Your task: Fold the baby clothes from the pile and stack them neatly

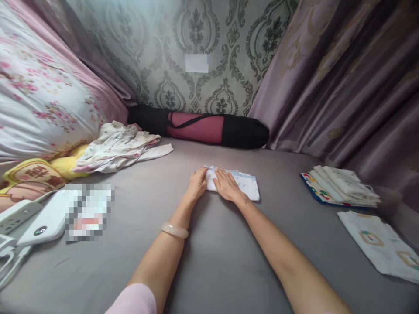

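Observation:
A small white cloth [247,185] with a light blue edge lies folded on the grey bed sheet in front of me. My left hand [198,182] is at its left end, fingers drawn together on the edge. The fingertips of this hand are partly hidden. My right hand [225,185] rests flat on top of the cloth, fingers stretched forward, palm down. Part of the cloth is covered by this hand.
Right of me are a stack of folded cloths [347,185] and a printed white cloth [376,242]. A black and red bag [199,127] lies along the wall. On the left are crumpled clothing [118,146], a power bank [52,218] and a power strip [21,216].

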The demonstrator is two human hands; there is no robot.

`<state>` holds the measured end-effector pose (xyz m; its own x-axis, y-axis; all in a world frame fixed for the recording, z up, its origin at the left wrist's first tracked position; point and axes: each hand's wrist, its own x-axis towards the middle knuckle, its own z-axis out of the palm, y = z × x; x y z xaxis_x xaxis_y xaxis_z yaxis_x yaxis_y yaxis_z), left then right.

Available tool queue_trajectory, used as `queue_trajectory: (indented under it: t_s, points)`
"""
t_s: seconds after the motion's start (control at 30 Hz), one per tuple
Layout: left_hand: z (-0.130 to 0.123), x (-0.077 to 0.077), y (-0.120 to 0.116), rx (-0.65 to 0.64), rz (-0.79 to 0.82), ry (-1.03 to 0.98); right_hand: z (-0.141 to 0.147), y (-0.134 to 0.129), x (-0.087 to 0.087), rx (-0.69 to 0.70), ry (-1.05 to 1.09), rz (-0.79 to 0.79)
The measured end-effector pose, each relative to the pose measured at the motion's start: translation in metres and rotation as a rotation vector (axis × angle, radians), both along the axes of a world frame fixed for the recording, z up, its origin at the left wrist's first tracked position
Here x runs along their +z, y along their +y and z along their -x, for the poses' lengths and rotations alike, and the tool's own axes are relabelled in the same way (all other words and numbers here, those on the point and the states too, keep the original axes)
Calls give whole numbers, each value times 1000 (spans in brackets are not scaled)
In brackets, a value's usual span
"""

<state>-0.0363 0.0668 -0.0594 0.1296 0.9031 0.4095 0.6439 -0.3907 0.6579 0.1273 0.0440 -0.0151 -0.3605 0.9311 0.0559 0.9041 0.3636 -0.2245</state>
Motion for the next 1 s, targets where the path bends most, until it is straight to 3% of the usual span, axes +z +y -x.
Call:
queue_trajectory:
  t_s: [0.2,0.43,0.6,0.8,1.0]
  points:
    - [5,1,4,44,-10,-34,1,0,-14,-4,-29,6]
    - [8,9,2,92,18,-76,3,5,2,6,-62,106]
    - [10,10,3,124,38,-78,21,14,10,22,-19,40]
    - [14,10,4,159,50,-79,44,16,-5,-7,-14,15]
    - [19,18,1,240,110,-112,44,18,-10,-4,-29,45]
